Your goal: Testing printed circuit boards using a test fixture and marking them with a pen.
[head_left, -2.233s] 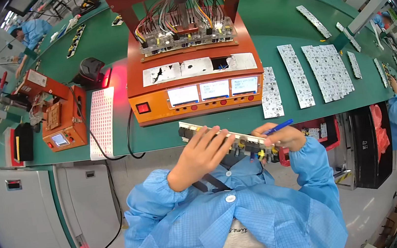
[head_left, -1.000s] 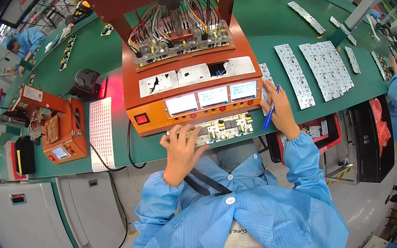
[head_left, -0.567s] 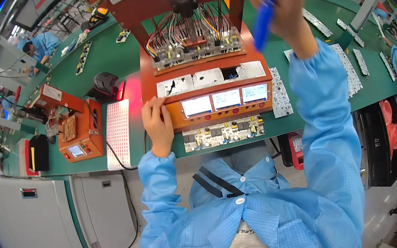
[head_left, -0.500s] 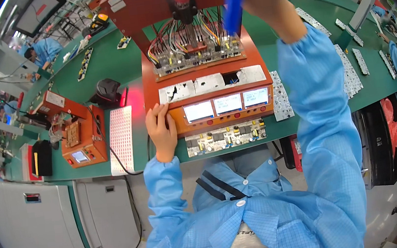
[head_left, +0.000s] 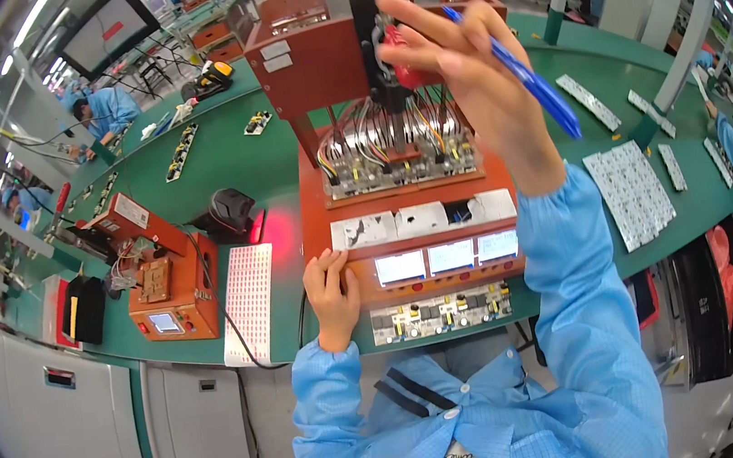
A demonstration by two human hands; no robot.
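My right hand (head_left: 496, 89) is raised in front of the upper part of a red-orange test fixture (head_left: 316, 206). A blue pen (head_left: 540, 90) is tucked in that hand, slanting down to the right. Its other fingers reach toward the red handle (head_left: 403, 58) of a toggle clamp; whether they touch it I cannot tell. My left hand (head_left: 333, 297) lies on the fixture's front left corner, holding nothing. Under the clamp, wires run to a row of circuitry (head_left: 404, 165). Three lit screens (head_left: 450, 257) face me, and a circuit board (head_left: 441, 313) lies before them.
To the left are a smaller orange tester (head_left: 176, 298), a black scanner (head_left: 232, 212) casting red light, and a sheet of red labels (head_left: 250, 298). Board panels (head_left: 630, 197) lie at the right on the green table (head_left: 575, 290). A person in blue (head_left: 109, 109) works at the far left.
The view has tilted up, so the fixture sits lower in it. My right hand has come down from the top edge to the red handle, fingers spreading. My left hand stays at the fixture's corner.
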